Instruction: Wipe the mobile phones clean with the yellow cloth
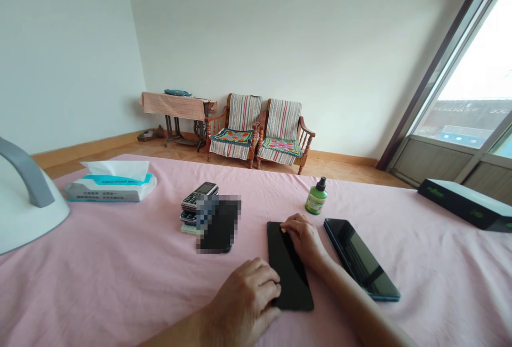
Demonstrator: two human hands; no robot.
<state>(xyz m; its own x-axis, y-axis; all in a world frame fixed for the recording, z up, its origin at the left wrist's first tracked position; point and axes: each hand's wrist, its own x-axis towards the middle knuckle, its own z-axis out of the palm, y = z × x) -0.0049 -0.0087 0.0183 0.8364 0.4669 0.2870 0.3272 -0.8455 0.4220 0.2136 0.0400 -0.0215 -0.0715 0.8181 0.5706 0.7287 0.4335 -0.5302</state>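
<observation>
A dark flat device (pixel 291 277) with a glossy black face lies on the pink cloth in front of me. My left hand (pixel 250 299) rests at its left edge, fingers bent and pressed together; whether they grip the edge is hard to see. My right hand (pixel 304 237) pinches a small yellowish piece (pixel 284 228) against the top of the device. Right of that hand lies a stack of dark tablets (pixel 362 259). A green bottle (pixel 316 198) with a black cap stands upright beyond my right hand.
Stacked keypad phones (pixel 200 196) and a partly pixelated dark phone (pixel 224 224) lie left of centre. A tissue pack (pixel 110 184) and a white appliance with a grey handle (pixel 28 203) are at the left. A black box (pixel 464 203) sits far right. Two chairs stand beyond.
</observation>
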